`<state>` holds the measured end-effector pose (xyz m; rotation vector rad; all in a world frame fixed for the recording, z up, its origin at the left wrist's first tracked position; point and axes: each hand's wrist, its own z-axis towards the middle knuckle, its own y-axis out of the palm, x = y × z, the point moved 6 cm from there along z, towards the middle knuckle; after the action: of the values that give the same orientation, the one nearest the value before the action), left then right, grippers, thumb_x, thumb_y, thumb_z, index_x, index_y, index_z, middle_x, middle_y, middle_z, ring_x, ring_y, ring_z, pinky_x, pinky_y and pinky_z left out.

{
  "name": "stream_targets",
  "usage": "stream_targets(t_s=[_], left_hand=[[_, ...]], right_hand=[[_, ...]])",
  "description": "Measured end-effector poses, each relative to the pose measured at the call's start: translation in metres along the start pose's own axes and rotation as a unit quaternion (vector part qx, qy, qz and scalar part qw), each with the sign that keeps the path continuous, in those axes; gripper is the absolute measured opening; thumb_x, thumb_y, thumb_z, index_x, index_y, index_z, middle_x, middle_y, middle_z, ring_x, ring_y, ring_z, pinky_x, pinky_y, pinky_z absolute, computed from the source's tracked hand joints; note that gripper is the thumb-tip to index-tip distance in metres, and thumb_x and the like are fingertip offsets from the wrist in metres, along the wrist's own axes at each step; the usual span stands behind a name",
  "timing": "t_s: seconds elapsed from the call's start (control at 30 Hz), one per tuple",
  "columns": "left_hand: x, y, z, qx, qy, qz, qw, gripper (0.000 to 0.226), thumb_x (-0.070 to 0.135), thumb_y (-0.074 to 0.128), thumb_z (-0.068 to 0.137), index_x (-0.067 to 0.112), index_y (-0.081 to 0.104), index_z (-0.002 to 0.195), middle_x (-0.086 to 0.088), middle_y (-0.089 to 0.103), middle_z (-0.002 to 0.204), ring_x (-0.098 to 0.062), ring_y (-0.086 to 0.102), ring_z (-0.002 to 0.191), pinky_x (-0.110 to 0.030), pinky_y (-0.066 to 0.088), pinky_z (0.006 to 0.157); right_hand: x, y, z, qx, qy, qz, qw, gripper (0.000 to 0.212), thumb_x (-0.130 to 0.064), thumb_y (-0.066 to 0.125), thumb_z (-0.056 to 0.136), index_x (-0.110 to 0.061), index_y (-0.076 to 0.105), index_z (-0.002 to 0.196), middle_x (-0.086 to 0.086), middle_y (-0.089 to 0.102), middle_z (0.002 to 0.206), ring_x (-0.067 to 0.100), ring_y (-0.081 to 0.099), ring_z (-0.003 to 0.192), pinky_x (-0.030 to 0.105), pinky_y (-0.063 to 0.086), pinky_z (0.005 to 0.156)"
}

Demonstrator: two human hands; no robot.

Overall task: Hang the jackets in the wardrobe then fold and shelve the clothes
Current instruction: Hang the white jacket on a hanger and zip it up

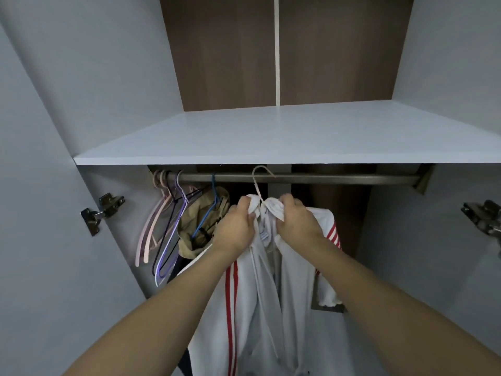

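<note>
Head view finds you facing the open wardrobe [40, 185], both arms stretched toward the hanging rail [339, 179] beneath the pale shelf [284, 137]. Your left hand [235, 230] grips the left side of the collar of the white jacket [295, 294], fingers [245, 206] curled round bunched fabric just beside the hanger neck. Your right hand [296, 221] grips the right side of the collar likewise, its fingers clenched on the cloth. The two hands sit close together, with the stem of the pink hanger [259, 185] rising between them. That hanger's hook is over the rail, near its middle. The jacket hangs down from your grip, front open, red stripes running down the left sleeve and showing again on the right shoulder; its lower part runs off the bottom edge.

To the left on the same rail: a cluster of bare hangers [162, 226], pink, lilac and dark, and a blue hanger [212, 210] carrying a tan garment [198, 213], which lies just beside your left wrist. Whether it touches cannot be told. Door hinges show on the left wall [101, 213] and the right wall [485, 217].
</note>
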<state>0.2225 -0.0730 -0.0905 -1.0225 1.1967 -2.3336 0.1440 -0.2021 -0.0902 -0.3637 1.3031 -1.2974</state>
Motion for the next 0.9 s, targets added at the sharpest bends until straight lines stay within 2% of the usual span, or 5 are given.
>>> stream_targets(t_s=[0.37,0.57,0.7,0.8,0.9], left_hand=[[-0.056,0.037,0.069,0.106,-0.064,0.012,0.992,0.030,0.025,0.044,0.099,0.015,0.046,0.128,-0.022,0.061,0.114,-0.044,0.058,0.105,-0.036,0.035,0.072],[-0.082,0.076,0.053,0.245,-0.008,0.112,0.963,0.025,0.032,0.050,0.096,0.017,0.051,0.115,-0.011,0.063,0.102,-0.035,0.061,0.092,-0.035,0.035,0.061],[-0.090,0.097,0.046,0.347,0.055,0.235,0.906,0.043,0.038,0.053,0.090,0.009,0.058,0.121,-0.020,0.059,0.116,-0.041,0.055,0.104,-0.046,0.041,0.086],[-0.102,0.131,0.032,0.398,0.097,0.309,0.858,0.062,0.045,0.049,0.091,0.005,0.049,0.138,-0.024,0.041,0.147,-0.042,0.038,0.136,-0.053,0.020,0.116],[-0.119,0.175,0.014,0.421,0.147,0.333,0.831,0.070,0.046,0.045,0.095,0.003,0.036,0.150,-0.024,0.029,0.156,-0.042,0.023,0.146,-0.056,0.010,0.121]], right_hand=[[0.033,0.079,0.059,0.038,0.034,0.229,0.972,0.064,-0.011,0.065,0.087,-0.015,0.030,0.141,0.008,0.059,0.114,0.028,0.060,0.106,0.027,0.043,0.080],[0.093,0.159,0.073,-0.041,0.050,0.208,0.976,0.024,-0.022,0.067,0.083,-0.010,0.056,0.102,0.003,0.062,0.091,0.018,0.060,0.079,0.033,0.050,0.066],[0.116,0.207,0.079,-0.032,-0.017,0.235,0.971,0.012,-0.022,0.063,0.082,-0.021,0.068,0.094,-0.004,0.068,0.087,0.013,0.063,0.079,0.031,0.053,0.070],[0.137,0.240,0.069,0.076,-0.068,0.322,0.941,0.017,-0.018,0.061,0.087,-0.020,0.060,0.104,-0.003,0.065,0.096,0.011,0.062,0.085,0.025,0.051,0.070],[0.155,0.272,0.054,0.158,-0.156,0.387,0.895,0.025,-0.010,0.063,0.087,-0.017,0.053,0.109,0.001,0.064,0.101,0.014,0.062,0.090,0.028,0.052,0.077]])
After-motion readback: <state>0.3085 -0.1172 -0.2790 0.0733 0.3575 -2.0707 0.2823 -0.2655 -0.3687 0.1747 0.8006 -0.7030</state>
